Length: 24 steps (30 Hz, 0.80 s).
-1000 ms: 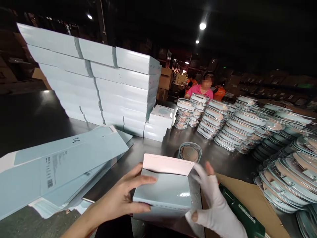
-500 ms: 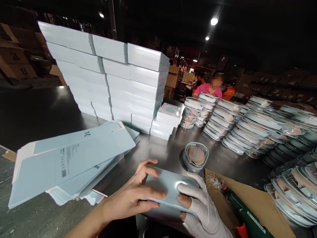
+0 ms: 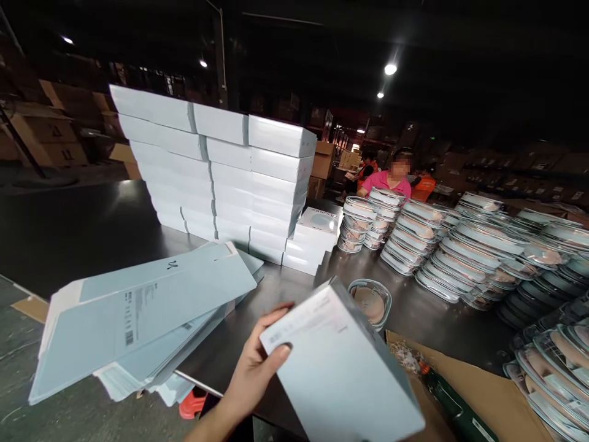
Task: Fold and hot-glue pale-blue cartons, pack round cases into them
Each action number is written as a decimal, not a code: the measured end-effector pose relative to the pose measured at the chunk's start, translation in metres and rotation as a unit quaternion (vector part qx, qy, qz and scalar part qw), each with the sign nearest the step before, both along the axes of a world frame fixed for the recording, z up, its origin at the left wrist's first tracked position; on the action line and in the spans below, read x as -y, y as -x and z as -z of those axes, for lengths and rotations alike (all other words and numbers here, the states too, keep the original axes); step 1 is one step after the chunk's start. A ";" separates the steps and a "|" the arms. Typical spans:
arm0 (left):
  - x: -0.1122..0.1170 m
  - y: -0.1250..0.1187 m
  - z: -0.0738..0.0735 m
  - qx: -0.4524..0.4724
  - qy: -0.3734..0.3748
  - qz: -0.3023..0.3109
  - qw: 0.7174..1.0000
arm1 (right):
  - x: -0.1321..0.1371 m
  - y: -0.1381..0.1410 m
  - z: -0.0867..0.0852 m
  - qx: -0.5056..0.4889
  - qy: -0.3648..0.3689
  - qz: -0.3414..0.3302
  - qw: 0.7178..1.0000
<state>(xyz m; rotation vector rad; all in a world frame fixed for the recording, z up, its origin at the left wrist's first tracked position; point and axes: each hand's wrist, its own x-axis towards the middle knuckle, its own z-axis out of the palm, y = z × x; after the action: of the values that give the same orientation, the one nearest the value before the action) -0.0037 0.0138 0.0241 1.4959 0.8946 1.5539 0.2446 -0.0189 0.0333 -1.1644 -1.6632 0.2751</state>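
My left hand (image 3: 260, 362) is closed on the upper left corner of a pale blue carton (image 3: 340, 374), thumb on the printed face and fingers behind. The carton is held tilted above the table's near edge, with small print along its upper part. I do not see my right hand; the carton may hide it. Just behind the carton, partly covered by it, a clear-sided oval case (image 3: 370, 302) with a beige round item inside stands on the table. To the left lies a pile of flat pale blue carton blanks (image 3: 151, 313), some overhanging the edge.
A wall of stacked white boxes (image 3: 230, 178) rises at the back, beside a shorter stack (image 3: 317, 230). Many clear cases (image 3: 483, 239) stand piled on the right. A green tool with an orange tip (image 3: 453, 399) lies on cardboard (image 3: 497, 393). A person in pink (image 3: 389, 181) is beyond.
The carton, earlier lying low between both hands, is now raised and turned with its printed face towards me. My gloved right hand has left view. The camera view has tipped up slightly.
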 end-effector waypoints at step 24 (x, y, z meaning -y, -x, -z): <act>-0.100 0.211 -0.061 -0.559 0.029 -0.373 0.740 | -0.154 0.077 -0.161 0.334 0.002 0.033 0.942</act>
<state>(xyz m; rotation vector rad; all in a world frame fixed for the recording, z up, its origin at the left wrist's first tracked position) -0.2147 0.1140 0.0854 2.1604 2.4425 0.8818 0.1675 0.1349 0.1944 -1.4076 -2.1950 -0.1905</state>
